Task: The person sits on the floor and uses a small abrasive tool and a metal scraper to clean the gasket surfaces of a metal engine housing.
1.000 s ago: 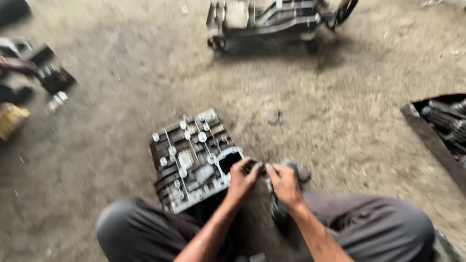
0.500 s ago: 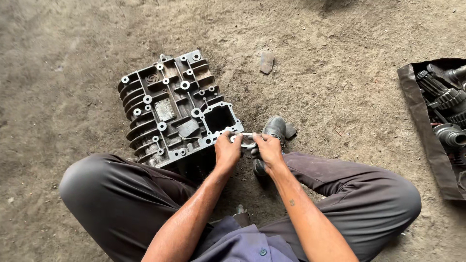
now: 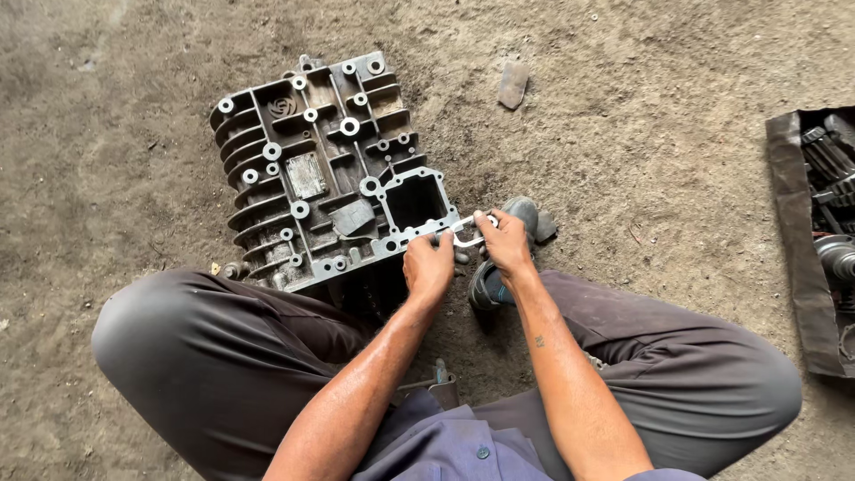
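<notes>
A grey cast-metal engine casing (image 3: 312, 169) with ribs, bolt holes and a square opening lies on the dirt floor between my knees. Both hands are at its near right corner. My left hand (image 3: 429, 265) and my right hand (image 3: 504, 242) together pinch a thin pale flat piece (image 3: 465, 233), like a gasket or small plate, right at the casing's edge beside the square opening. My fingers hide most of that piece.
I squat in dark trousers, with my shoe (image 3: 499, 267) just right of the casing. A small flat stone (image 3: 513, 85) lies further off. At the right edge a dark tray or sheet (image 3: 793, 223) holds gears and metal parts. A small metal bit (image 3: 233, 267) lies left of the casing.
The view has tilted down and closer, so the far machine part left the frame. Both hands stayed at the casing's near right corner, holding the small piece.
</notes>
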